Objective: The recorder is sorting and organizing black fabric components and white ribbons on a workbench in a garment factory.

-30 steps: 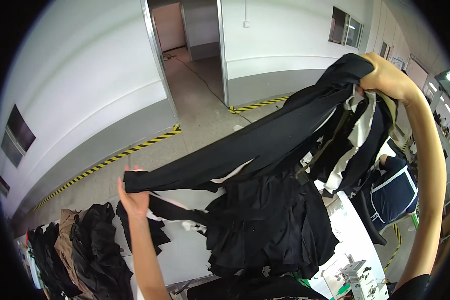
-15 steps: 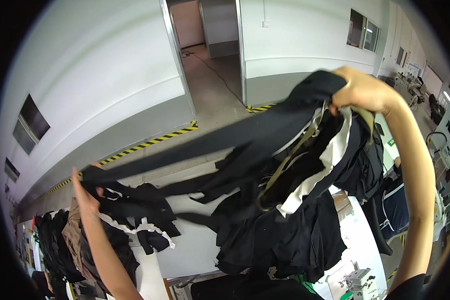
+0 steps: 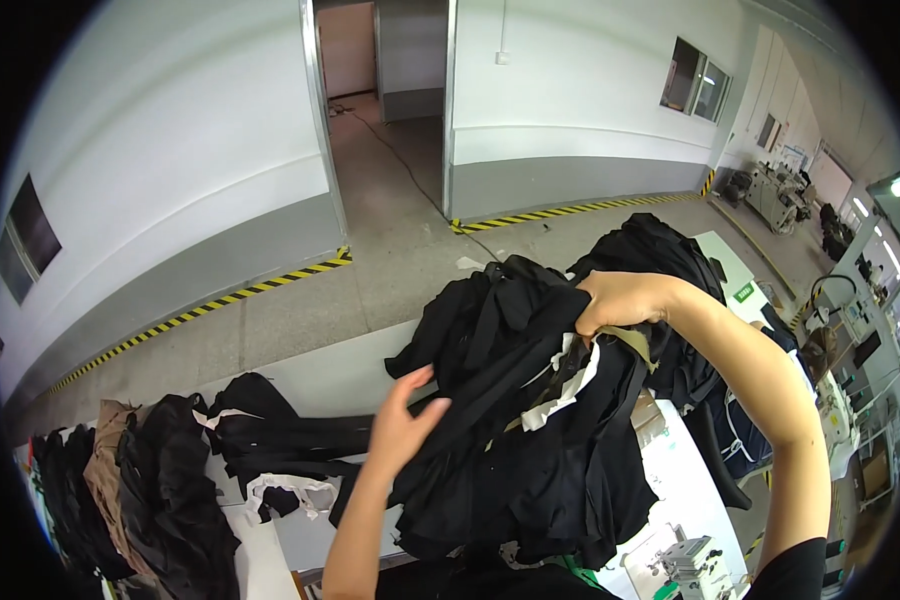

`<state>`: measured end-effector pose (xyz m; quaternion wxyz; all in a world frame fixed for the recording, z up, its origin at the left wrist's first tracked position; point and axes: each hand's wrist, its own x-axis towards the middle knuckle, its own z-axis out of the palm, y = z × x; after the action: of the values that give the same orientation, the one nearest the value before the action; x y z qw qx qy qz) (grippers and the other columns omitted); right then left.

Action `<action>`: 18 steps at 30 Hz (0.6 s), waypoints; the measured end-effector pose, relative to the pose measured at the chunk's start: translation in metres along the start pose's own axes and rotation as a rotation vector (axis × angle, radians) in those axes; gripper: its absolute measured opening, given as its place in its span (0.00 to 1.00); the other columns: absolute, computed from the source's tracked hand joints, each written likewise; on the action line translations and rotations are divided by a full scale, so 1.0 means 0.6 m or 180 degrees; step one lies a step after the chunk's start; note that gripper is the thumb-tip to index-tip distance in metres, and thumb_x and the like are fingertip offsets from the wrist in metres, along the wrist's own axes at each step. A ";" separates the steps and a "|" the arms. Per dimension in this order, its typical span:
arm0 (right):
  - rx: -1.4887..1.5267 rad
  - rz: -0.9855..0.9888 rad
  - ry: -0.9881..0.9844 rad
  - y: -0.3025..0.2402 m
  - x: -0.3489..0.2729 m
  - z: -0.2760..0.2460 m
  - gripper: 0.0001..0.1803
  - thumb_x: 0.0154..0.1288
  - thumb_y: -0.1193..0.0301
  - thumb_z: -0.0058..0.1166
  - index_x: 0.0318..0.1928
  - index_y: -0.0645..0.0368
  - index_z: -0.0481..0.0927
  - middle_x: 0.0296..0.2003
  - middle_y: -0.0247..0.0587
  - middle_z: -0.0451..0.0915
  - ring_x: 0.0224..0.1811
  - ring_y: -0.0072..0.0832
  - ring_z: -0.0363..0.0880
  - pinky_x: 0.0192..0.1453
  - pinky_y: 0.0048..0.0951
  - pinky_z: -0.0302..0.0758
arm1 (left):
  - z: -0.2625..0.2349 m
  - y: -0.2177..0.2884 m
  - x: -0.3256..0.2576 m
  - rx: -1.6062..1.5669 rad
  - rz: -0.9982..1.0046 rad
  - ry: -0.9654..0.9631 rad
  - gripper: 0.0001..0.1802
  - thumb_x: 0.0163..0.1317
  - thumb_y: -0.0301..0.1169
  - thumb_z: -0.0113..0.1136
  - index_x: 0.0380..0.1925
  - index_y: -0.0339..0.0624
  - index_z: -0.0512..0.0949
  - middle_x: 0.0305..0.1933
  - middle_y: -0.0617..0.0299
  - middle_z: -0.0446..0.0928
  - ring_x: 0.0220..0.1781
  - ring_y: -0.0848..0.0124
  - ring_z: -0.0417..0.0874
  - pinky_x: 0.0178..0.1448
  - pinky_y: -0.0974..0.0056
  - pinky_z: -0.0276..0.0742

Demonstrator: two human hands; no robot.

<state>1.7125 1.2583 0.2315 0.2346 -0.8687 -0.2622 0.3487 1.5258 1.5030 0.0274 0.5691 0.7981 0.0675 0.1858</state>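
The right hand (image 3: 625,298) holds a bunch of black cloth (image 3: 535,315) tight, with the fingers curled around it. The bunch is in the middle of the scene, over a big black heap (image 3: 560,480) on the grey table (image 3: 340,370). I cannot tell where the bunch stops and the heap starts. A white strip (image 3: 570,390) and an olive strip (image 3: 632,345) poke out just under the right hand. The left hand (image 3: 400,425) is wide, with the thumb away from the fingers, and it holds nothing. It is in front of the left side of the black cloth; I cannot tell if it touches.

To the left, long black strips (image 3: 300,433) lie flat on the table, with a torn white scrap (image 3: 315,495) near them. Farther left are brown cloth (image 3: 115,465) and crumpled black clothes (image 3: 170,480). On the near right is a white sewing machine (image 3: 700,570).
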 end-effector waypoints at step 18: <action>-0.0769 -0.0095 0.0152 -0.142 -0.167 0.010 0.15 0.36 0.77 0.62 0.31 0.68 0.81 0.24 0.43 0.85 0.25 0.26 0.84 0.33 0.26 0.77 | 0.157 0.028 0.030 0.0701 0.1315 0.1556 0.44 0.40 0.16 0.65 0.64 0.46 0.70 0.40 0.58 0.78 0.46 0.60 0.80 0.67 0.56 0.68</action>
<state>1.6214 1.2616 0.3263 0.1396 -0.8947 -0.3096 0.2903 1.5759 1.4198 0.0201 0.3967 0.7835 0.0585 0.4747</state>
